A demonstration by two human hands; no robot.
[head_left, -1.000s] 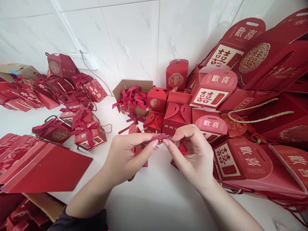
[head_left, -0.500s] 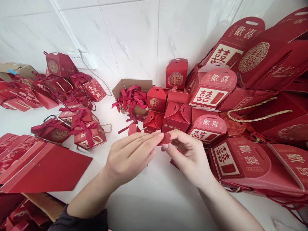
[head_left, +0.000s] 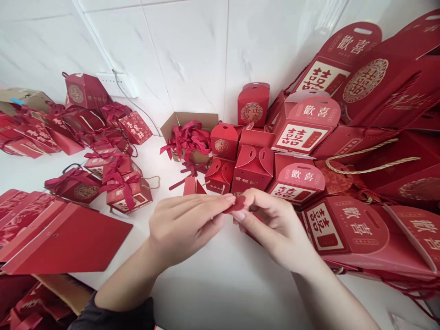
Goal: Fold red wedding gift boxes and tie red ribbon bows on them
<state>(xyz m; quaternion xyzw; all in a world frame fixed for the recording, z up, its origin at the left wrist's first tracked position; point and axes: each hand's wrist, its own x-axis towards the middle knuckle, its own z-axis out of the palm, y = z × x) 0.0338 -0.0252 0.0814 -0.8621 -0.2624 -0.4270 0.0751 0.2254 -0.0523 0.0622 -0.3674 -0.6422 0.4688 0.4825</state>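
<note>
Between the fingertips of both hands is a small red rounded piece (head_left: 238, 204), partly covered by the fingers, so its full shape is hidden. My left hand (head_left: 190, 224) pinches its left side, palm down with the fingers pressed together. From the other side, my right hand (head_left: 271, 224) grips it between thumb and forefinger. Part of a red item (head_left: 253, 231) shows just under the right hand's fingers, mostly covered. Right beyond the hands stand a small red box (head_left: 220, 176) and a taller red gift box (head_left: 252, 167), with a red triangular piece (head_left: 193, 185) to their left.
An open cardboard box (head_left: 201, 120) of dark red ribbons sits near the tiled wall. Ribbon-tied boxes (head_left: 129, 192) stand at left, beside a stack of flat red card sheets (head_left: 75, 238). Large red gift boxes (head_left: 354, 224) crowd the right side. A power strip (head_left: 117, 85) lies against the wall.
Both hands have dipped slightly, and the small red piece has tilted flatter between the fingertips. The right hand has shifted a little to the right. The boxes have stayed in place.
</note>
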